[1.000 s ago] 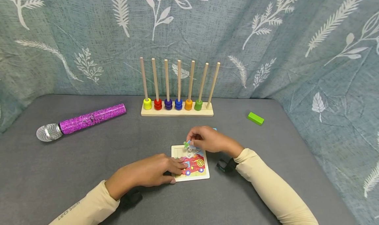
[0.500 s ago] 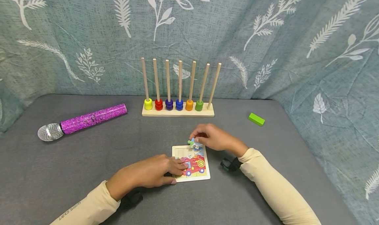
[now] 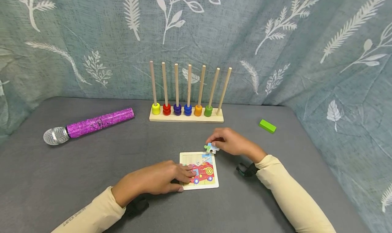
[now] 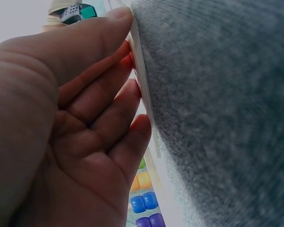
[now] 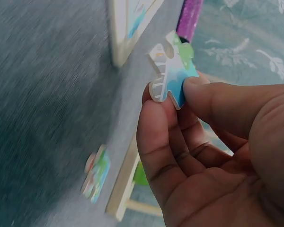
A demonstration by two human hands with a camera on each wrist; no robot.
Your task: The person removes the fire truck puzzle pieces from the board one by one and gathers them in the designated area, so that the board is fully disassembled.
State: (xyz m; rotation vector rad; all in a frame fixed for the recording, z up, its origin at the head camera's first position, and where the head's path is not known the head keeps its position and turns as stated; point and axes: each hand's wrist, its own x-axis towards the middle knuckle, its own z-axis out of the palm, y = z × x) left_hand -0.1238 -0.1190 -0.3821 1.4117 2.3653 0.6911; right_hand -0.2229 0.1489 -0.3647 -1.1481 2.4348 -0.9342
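Observation:
My left hand [image 3: 162, 176] rests its fingers on the left side of a small wooden jigsaw puzzle board [image 3: 216, 175]. On the board is a red vehicle picture, and its upper left part shows bare wood. In the left wrist view, the fingertips touch the board's edge [image 4: 143, 85]. My right hand [image 3: 232, 142] pinches a blue, green and white puzzle piece [image 3: 211, 148] between thumb and fingers, just above the board's upper right corner. The right wrist view shows this piece [image 5: 173, 78] tilted in the fingertips. Another puzzle piece [image 5: 97, 174] lies on the table there, hidden in the head view.
Behind the board stands a wooden peg rack [image 3: 186, 119] with coloured beads on most of its pegs. A purple glittery microphone [image 3: 92, 125] lies at the left. To the right is a green block [image 3: 267, 126]. A patterned curtain [image 3: 122, 56] closes off the back.
My right hand has moved right and slightly away with the puzzle piece, from over the board to its upper right corner. The left hand stays on the board. The head view has shifted slightly.

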